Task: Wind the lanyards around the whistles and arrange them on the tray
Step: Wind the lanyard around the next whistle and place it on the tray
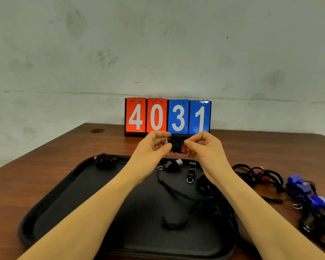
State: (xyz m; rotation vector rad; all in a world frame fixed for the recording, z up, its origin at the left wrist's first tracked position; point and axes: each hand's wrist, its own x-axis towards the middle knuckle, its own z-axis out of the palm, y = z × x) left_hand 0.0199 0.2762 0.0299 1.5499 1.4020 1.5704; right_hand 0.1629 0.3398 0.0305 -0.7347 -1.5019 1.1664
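Observation:
Above the far edge of the black tray [51, 201], my left hand [154, 145] and my right hand [203, 145] hold a red whistle [176, 145] between them, almost fully covered by its wound black lanyard. Both hands pinch it from the sides with curled fingers. A wound red whistle [106, 160] lies in the tray's far left corner. Two black whistles [172, 164] [191, 170] with loose black lanyards [178, 194] lie in the tray's right half, partly hidden by my right forearm.
On the wooden table right of the tray lie red whistles [262, 175] and blue whistles [296, 182] with tangled black lanyards. A flip scoreboard [167, 117] reading 4031 stands at the table's far edge against a pale wall.

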